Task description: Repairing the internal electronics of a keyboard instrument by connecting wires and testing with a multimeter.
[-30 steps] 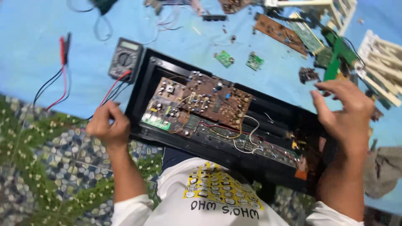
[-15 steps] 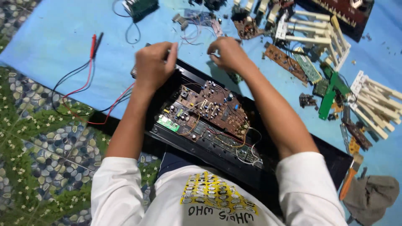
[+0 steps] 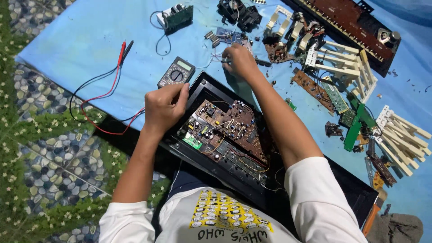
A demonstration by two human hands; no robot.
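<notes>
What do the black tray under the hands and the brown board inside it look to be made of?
The black case looks like moulded plastic with a slight gloss; light glints along its rim. The brown circuit board looks like matte resin laminate, studded with small components and thin wires. Neither is certain from sight alone.

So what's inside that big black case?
Inside the black case sits a brown circuit board with thin wires. The right arm covers part of it; under the board is hidden.

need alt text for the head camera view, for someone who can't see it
Seen from above, a person's left hand grips the edge of a black case that holds a brown circuit board, while the right hand reaches among loose parts beyond it. A multimeter lies on the blue sheet nearby.
</notes>
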